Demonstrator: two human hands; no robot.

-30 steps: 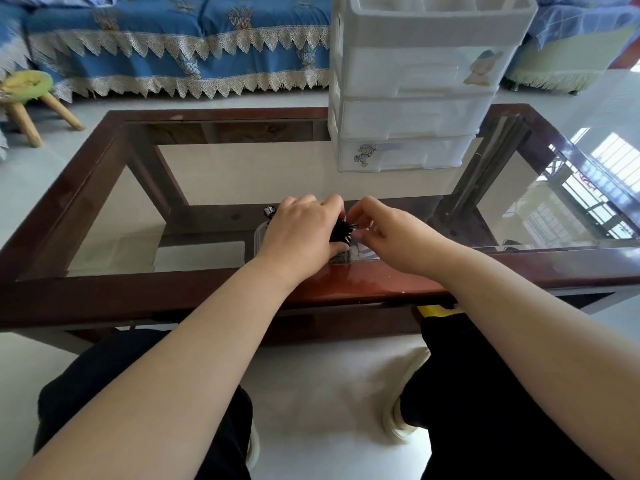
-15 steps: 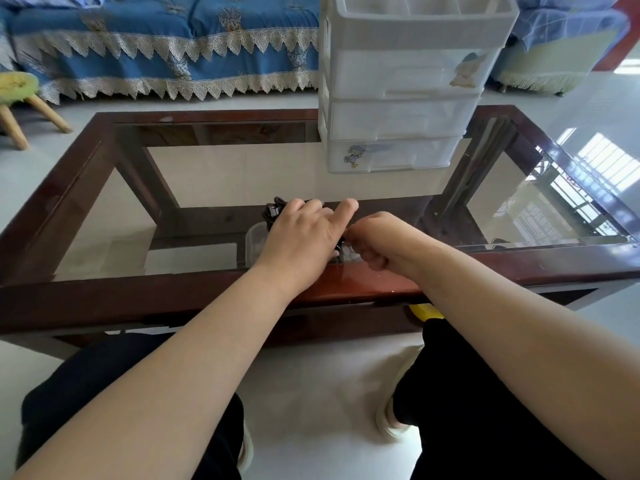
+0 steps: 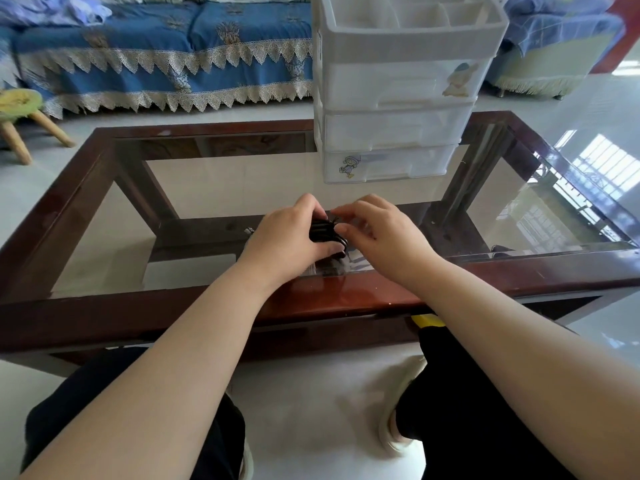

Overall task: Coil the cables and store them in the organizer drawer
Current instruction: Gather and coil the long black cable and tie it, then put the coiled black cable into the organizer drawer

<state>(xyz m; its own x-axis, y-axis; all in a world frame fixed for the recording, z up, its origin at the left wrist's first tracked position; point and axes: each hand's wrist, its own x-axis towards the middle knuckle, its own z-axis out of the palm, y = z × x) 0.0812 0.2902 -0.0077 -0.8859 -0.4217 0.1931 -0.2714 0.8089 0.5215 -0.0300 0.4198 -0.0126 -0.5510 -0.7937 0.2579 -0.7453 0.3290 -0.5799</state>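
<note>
Coiling in hand just before the white organizer [image 3: 398,98]: left hand [image 3: 291,237] gripping black cable bundle [image 3: 323,233], right hand [image 3: 377,230] pinching its end; next, likely tucking, then opening a drawer.

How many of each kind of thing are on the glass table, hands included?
Hands: 2, left hand and right hand
Black cable bundle: 1
White drawer organizer: 1
Total: 4

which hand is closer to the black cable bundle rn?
Left. The left hand grips the black cable bundle directly. The right hand sits just beside it on the right, fingertips at the bundle's top edge; actual contact is unclear.
</note>
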